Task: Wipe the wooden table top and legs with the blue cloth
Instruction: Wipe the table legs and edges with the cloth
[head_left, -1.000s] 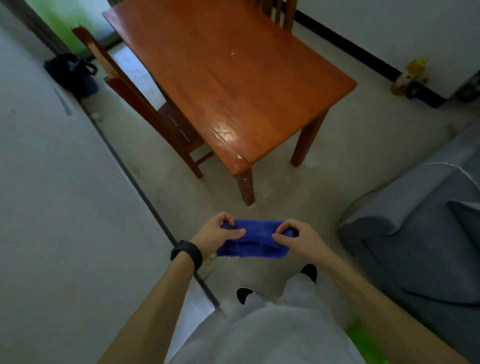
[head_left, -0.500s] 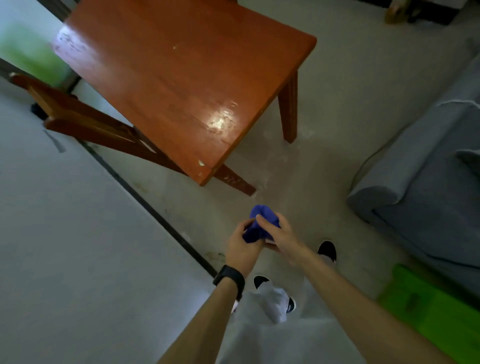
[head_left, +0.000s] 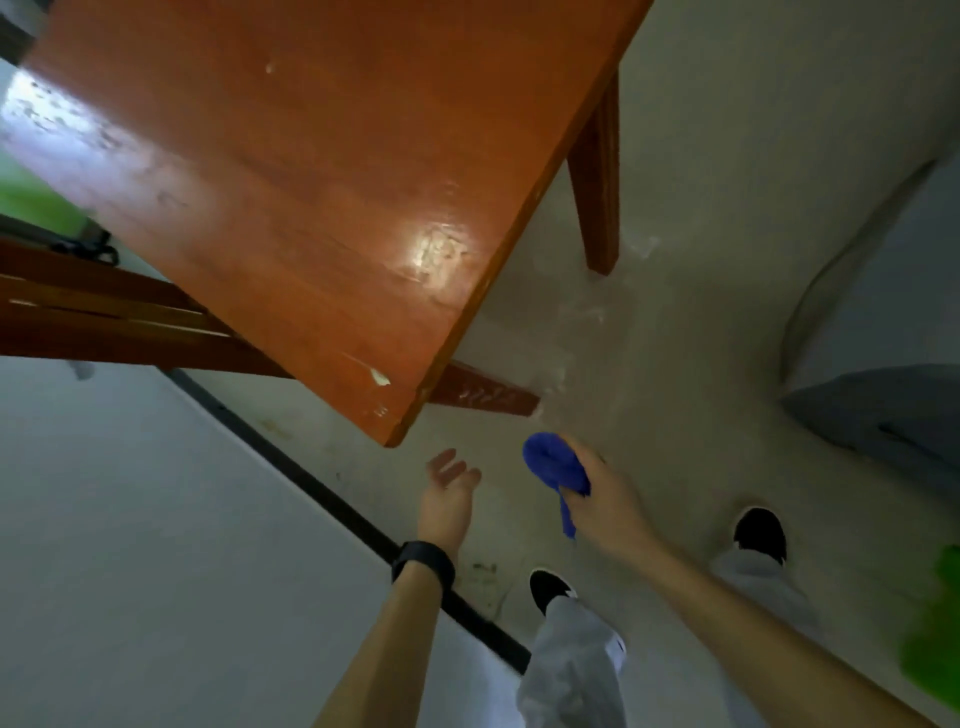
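Observation:
The orange-brown wooden table top (head_left: 311, 197) fills the upper left, its near corner just above my hands. Two of its legs show: one near leg (head_left: 483, 397) under the corner and one far leg (head_left: 597, 171) to the right. My right hand (head_left: 605, 499) grips the bunched blue cloth (head_left: 553, 467), a strip of it hanging below the fist. My left hand (head_left: 449, 491), with a black watch on the wrist, is apart from the cloth, fingers relaxed and empty, just below the table corner.
A wooden chair (head_left: 104, 317) is tucked at the table's left side. A grey sofa (head_left: 883, 364) stands at the right, something green (head_left: 935, 634) at the lower right edge. A white wall (head_left: 156, 519) with a dark baseboard runs along the left. My shoes (head_left: 758, 532) stand on the pale floor.
I have stepped closer to the table. The cloth went from stretched between both hands to bunched in my right hand alone; my left hand has let go and opened.

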